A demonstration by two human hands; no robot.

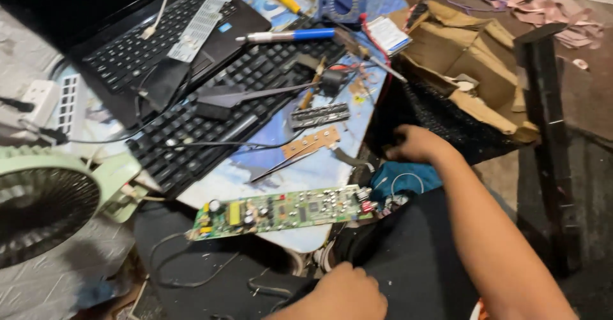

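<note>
Two hands are working apart: right hand [416,144] gripping black mesh [447,119], left hand [348,292] resting fisted near the board [284,211]

The circuit board [281,210] at lower centre is green laminate, matt, with shiny metal solder points. The keyboard [217,112] is matt black plastic. The fan [51,199] at left is smooth pale green plastic. The box [472,71] at upper right is rough brown cardboard. The table [306,167] surface looks glossy and worn.
</note>
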